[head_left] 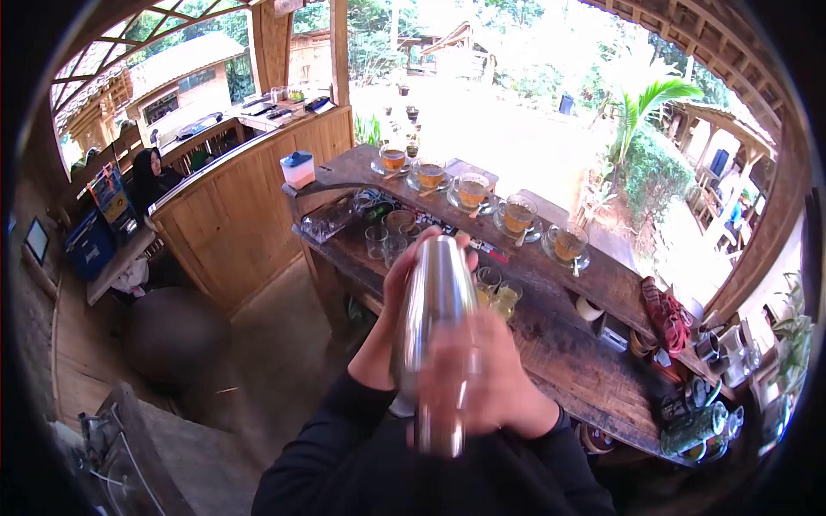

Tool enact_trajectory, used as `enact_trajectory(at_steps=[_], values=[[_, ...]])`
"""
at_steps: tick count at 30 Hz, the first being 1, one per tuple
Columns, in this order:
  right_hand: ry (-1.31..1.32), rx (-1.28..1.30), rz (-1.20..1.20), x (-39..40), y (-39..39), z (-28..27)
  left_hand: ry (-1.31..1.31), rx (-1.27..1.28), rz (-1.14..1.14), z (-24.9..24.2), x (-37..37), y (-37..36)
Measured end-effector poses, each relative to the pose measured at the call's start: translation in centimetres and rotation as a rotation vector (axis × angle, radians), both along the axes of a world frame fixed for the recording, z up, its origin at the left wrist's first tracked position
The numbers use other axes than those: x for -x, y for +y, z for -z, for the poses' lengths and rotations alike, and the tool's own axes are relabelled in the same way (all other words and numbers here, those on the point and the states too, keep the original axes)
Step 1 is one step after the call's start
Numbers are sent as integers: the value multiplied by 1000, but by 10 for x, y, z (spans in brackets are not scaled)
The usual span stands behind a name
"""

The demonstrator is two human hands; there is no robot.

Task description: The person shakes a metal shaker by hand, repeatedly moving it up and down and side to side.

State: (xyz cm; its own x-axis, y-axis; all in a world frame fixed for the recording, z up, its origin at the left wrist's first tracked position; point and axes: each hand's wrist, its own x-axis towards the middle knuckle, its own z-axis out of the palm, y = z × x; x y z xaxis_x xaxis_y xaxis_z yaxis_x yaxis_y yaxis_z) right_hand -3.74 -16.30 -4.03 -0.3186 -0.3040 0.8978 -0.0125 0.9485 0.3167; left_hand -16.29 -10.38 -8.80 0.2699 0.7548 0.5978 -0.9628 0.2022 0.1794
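Note:
A shiny metal cocktail shaker (440, 279) is held up in front of my chest, tilted, its narrow end pointing away from me. My left hand (397, 288) wraps the shaker from the left and behind, with fingertips showing past its far end. My right hand (486, 365) is closed around the lower right part of the shaker and blurred by motion. Beyond them, several glass cups of amber drink (471, 191) stand in a row on saucers with small spoons. Glasses with yellowish contents (506, 299) stand just behind the shaker on the lower shelf.
The dark wooden counter (576, 357) runs diagonally, with a raised ledge. A lidded plastic tub (298, 170) stands at its far left end. Glass jars (693, 430) and a red cloth bundle (664, 311) lie right. A person (155, 176) is behind the wooden partition (232, 215).

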Motion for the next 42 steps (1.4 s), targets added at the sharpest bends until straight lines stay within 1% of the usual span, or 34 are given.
enact_trajectory(at_steps=[1, 2, 3, 5, 7, 8, 9, 11, 13, 14, 15, 16, 17, 18, 20, 21, 22, 23, 24, 25, 26, 27, 29, 31, 32, 33, 34, 35, 37, 38, 39, 40, 41, 42], values=[[-170, 500, 280, -11, 8, 8, 60, 237, -24, 5, 1, 8], [21, 509, 60, 6, 26, 0, 40, 357, 42, 19, 0, 14], [201, 666, 120, 16, 35, 2, 17, 475, 108, 32, -3, 19], [188, 626, 128, 8, 24, -12, -112, 551, 251, 39, -9, 25], [-179, 341, 255, -17, -19, -30, 74, 205, -96, -37, -15, -36], [-180, 339, 254, -14, -29, -30, 126, 269, -42, -35, -9, -27], [-41, 162, 59, -5, -38, -30, 109, 113, -141, -42, -9, -42], [237, -189, -327, 8, -49, -29, -64, -608, -188, -39, -8, -25], [170, -157, -262, 4, -33, -24, -39, -615, -234, -37, 3, -19], [101, -119, -199, 0, -23, -19, 93, -282, -291, -34, 8, -16], [-43, 61, 15, -6, -13, -15, 222, 55, -340, -29, 11, -10], [-77, 227, 51, -2, 9, -12, 230, 370, -231, -23, 9, 12], [9, 337, -9, 6, 30, -4, 145, 423, -65, 5, 4, 39], [146, 496, 51, 14, 37, -4, 146, 429, -63, 16, 3, 40], [123, 525, 45, 8, 33, -16, -326, 569, 670, 29, 0, 36], [104, 466, 33, 1, 21, -24, 60, 351, 113, 11, -3, 14], [-56, 376, 82, -11, 1, -32, 32, 303, 74, -9, -5, 2], [-59, 249, 31, -10, -23, -41, -3, 254, 34, -25, -8, -6], [65, 97, -101, -6, -33, -32, 44, 136, -145, -27, -7, -22], [67, -35, -159, -9, -44, -26, 50, -329, -228, -23, -5, -13], [248, -220, -307, 7, -36, -17, 29, -424, -253, -19, -5, -10], [251, -219, -305, 11, -29, -12, 9, -516, -275, -19, -4, -10], [324, -22, -235, 17, -16, -3, -5, -209, -166, -11, -7, 2], [-11, 387, 240, -9, 28, 22, -22, 322, 23, 3, -11, 18], [79, 547, 207, 3, 35, 10, -18, 323, 22, 24, -18, 31], [168, 706, 173, 12, 37, -1, -236, 331, 173, 50, -27, 43], [166, 707, 173, 10, 31, -6, -458, 334, 323, 57, -32, 45], [192, 652, 171, 6, 26, -12, 262, 422, -222, 61, -21, 49], [110, 436, 95, -4, 1, -35, 82, 418, 119, 4, -11, 13], [-150, 547, 307, -12, -36, -53, 78, 267, 46, -10, -11, 6], [20, 105, -35, -12, -31, -26, 89, 153, -148, -22, -14, -13], [35, -48, -142, -13, -44, -28, 14, -106, -173, -27, -15, -17], [35, -49, -145, -12, -39, -18, -59, -366, -194, -30, -16, -19], [-9, -112, -185, -10, -30, -3, -53, -361, -212, -30, -15, -22]])
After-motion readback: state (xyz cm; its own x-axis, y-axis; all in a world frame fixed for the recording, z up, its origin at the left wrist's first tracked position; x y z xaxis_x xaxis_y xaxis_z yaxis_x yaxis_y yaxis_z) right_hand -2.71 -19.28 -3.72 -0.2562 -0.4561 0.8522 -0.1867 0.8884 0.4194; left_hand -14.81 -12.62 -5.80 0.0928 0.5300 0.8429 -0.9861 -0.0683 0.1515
